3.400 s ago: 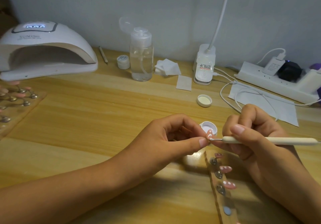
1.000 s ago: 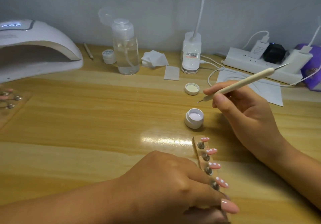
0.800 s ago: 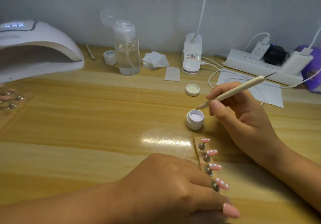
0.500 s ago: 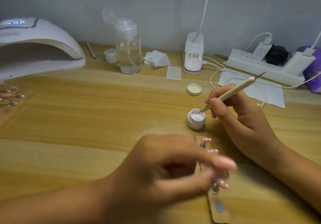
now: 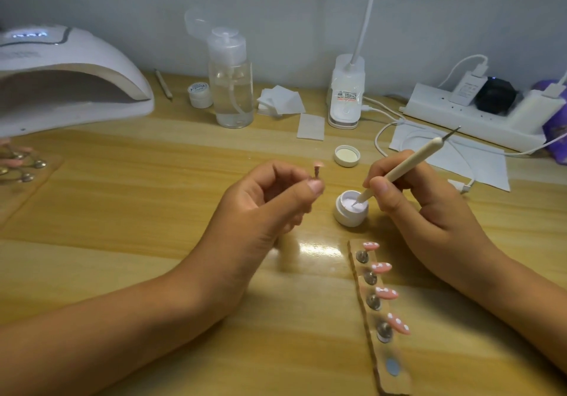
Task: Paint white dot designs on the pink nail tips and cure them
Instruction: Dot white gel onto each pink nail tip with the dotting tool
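Roughly, the dotting looks well past halfway. On the holder strip (image 5: 397, 384), which lies on the tabletop (image 5: 122, 211) beside the right forearm, four dotted tips (image 5: 387, 293) sit on their pegs with white spots along them, and one blue-grey seat (image 5: 392, 366) at the strip's near end is bare. The left hand (image 5: 270, 208) hovers above the tabletop, thumb and fingers pinching the peg of a single pink nail tip (image 5: 318, 166). It is small and seen almost edge-on, so I cannot tell whether it carries any dots. The right hand (image 5: 429, 211) has its fingers curled round a dotting tool (image 5: 411, 167) in a pen grip, with the point dipped into the open white gel pot (image 5: 349, 216), whose lid (image 5: 346, 156) lies just beyond. By my reading, what is left is to dot the held tip, reseat it, and cure the set under the nail lamp (image 5: 70, 58) at far left, whose display is lit.
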`<move>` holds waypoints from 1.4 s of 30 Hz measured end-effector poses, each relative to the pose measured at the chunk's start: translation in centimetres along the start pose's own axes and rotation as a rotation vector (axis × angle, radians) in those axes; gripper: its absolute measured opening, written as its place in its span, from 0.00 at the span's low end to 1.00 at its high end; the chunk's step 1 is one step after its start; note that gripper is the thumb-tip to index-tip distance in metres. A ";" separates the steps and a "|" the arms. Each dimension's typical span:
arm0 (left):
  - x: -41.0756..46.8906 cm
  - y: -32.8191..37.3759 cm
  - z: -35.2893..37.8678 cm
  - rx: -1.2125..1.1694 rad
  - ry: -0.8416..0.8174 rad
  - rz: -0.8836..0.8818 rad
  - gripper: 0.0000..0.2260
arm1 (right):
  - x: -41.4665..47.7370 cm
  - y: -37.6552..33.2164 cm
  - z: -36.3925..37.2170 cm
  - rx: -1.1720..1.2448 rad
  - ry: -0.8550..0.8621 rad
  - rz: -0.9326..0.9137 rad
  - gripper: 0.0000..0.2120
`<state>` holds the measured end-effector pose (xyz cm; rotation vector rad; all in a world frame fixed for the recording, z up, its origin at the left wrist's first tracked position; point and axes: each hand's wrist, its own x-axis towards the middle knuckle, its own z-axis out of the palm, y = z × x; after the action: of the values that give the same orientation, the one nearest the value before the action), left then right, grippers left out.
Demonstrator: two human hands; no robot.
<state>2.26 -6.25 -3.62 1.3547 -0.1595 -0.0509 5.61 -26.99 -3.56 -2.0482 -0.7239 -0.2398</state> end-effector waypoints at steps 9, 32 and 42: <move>-0.2 0.3 0.6 0.028 -0.074 0.022 0.05 | 0.0 0.1 -0.3 0.198 0.099 0.064 0.02; -0.6 0.3 0.8 0.230 -0.299 0.006 0.04 | -0.4 -2.4 0.1 0.896 0.153 0.268 0.14; -0.6 0.2 0.9 0.224 -0.292 0.012 0.03 | -0.3 -2.9 0.4 0.918 0.146 0.300 0.12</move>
<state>1.55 -7.02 -3.30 1.5658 -0.4292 -0.2269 3.67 -25.66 -1.87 -1.2138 -0.3222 0.1106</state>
